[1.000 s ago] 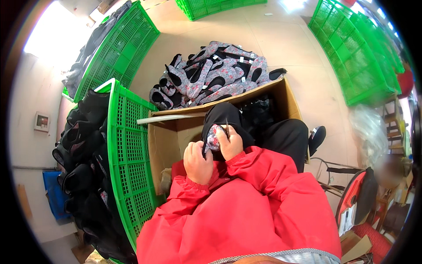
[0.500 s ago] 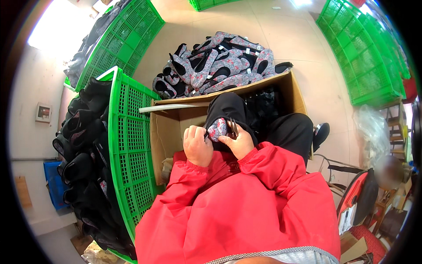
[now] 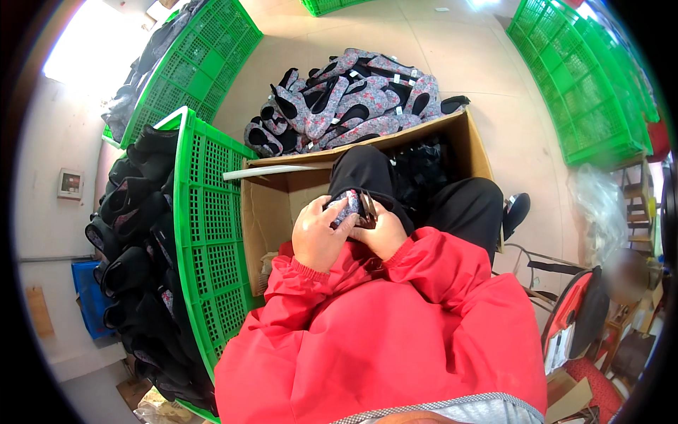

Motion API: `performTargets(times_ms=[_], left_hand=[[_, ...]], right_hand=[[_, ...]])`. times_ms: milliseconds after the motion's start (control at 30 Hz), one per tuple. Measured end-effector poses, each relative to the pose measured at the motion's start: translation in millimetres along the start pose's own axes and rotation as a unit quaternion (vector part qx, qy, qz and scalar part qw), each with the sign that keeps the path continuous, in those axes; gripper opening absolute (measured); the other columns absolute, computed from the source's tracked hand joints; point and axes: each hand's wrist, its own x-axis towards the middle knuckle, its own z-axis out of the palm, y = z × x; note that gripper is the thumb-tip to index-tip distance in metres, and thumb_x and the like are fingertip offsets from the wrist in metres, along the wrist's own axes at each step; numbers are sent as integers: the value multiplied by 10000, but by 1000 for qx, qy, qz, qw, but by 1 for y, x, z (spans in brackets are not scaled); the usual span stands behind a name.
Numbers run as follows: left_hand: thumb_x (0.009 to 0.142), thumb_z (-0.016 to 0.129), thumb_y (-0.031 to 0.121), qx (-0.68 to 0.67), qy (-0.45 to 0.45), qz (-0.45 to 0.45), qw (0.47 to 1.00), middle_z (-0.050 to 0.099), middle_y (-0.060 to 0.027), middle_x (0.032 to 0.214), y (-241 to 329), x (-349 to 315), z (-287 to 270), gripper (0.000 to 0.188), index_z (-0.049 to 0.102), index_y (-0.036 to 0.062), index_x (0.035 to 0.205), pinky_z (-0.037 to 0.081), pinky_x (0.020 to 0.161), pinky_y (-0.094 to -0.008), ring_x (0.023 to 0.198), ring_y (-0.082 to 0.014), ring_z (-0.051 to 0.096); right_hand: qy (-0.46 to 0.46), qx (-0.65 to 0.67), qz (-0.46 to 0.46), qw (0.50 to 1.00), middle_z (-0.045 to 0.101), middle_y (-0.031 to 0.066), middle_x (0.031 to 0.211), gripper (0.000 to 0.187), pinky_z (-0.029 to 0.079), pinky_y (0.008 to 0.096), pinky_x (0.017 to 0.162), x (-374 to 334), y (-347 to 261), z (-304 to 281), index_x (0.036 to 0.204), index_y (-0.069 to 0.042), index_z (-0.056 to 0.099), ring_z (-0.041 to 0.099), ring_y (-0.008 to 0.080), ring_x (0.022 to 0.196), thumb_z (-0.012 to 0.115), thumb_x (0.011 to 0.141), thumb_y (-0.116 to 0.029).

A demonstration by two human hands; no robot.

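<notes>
My left hand (image 3: 316, 234) is closed around a small grey floral fabric slipper (image 3: 345, 207), its fingers bent over the near side. My right hand (image 3: 386, 232) grips a pair of dark metal thread snips (image 3: 368, 203), blades pointing away from me, and lies against the slipper's right side. Both hands meet just above my black-trousered knee, and they hide much of the slipper. Whether the blades touch the fabric I cannot tell.
An open cardboard box (image 3: 267, 212) with black items inside surrounds my legs. Beyond it lies a heap of grey floral slippers (image 3: 353, 106). Black slippers fill a green crate (image 3: 205, 247) at my left; another green crate (image 3: 575, 85) stands far right. A white tube (image 3: 272, 171) crosses the box's edge.
My left hand has shifted slightly right and its fingers now reach over the slipper toward my right hand. The slipper is more covered than before. The snips remain in my right hand.
</notes>
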Motion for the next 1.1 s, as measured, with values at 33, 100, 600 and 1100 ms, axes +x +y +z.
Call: performTargets(times_ms=[33,100,600,1100], left_hand=[[769,756,194,5,-2,6,1000,656,-143,1039,1,1,-1,291,718,38,1011,508,812,-382,925,-324,635],[777,753,194,2,-5,5,1000,658,-140,1034,-2,-1,0,277,722,39,1005,509,807,-382,922,-322,636],[790,727,202,133,-47,88,986,509,-241,1282,15,-26,18,414,656,60,1173,458,966,-417,1141,-394,524],[792,670,133,121,59,19,991,564,-191,1113,-48,35,55,95,667,38,803,496,817,-425,975,-363,567]], right_hand=[[-20,-20,-16,999,652,81,1109,527,504,259,858,-1,-1,-6,1324,13,496,626,114,994,687,834,-24],[-43,140,33,989,655,114,1095,404,526,283,822,-7,-23,-21,1279,24,532,662,153,917,612,884,-5],[-22,-304,32,952,611,149,794,294,468,398,666,21,-10,-63,867,-56,563,613,328,750,745,735,-246],[-40,-237,-24,970,567,200,735,193,455,407,635,22,-19,-21,853,-15,533,588,384,709,635,724,-118]])
